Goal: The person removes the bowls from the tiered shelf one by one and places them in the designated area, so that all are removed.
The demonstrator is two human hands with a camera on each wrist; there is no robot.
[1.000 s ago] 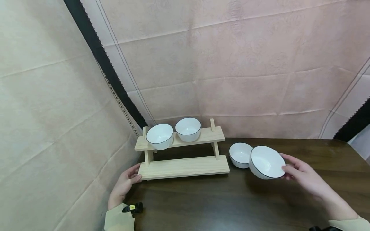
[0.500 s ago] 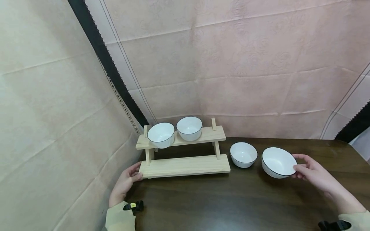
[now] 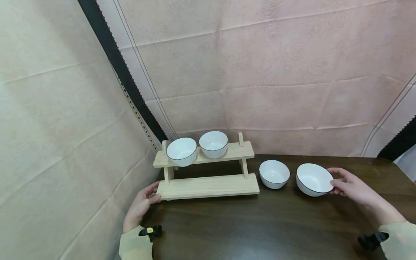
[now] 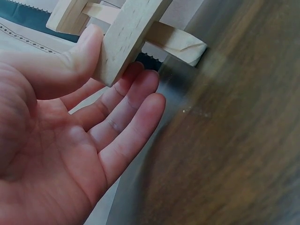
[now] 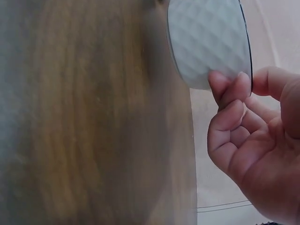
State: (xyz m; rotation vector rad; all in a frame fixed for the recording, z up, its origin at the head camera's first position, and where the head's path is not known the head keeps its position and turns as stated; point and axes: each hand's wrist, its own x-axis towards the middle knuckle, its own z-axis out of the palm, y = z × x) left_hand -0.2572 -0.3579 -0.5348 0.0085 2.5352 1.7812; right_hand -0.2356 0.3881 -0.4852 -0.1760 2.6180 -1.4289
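Observation:
My right hand pinches the right-hand rim of a white bowl with a dark edge, its thumb at the rim. In the right wrist view the bowl shows a quilted outer wall, with curled fingers under its side. My left hand grips the left end of a two-tier wooden shelf. The left wrist view has the thumb on top of the shelf's board and the fingers beneath. Two more white bowls, a left one and a right one, sit on the upper tier.
Another white bowl stands on the dark wooden table, between the shelf and the held bowl. A pale cloth wall rises behind the table, and another cloth wall stands close at the left.
The right hand has carried its bowl rightward, away from the bowl on the table, and the bowl has become more level. The left hand stays on the shelf.

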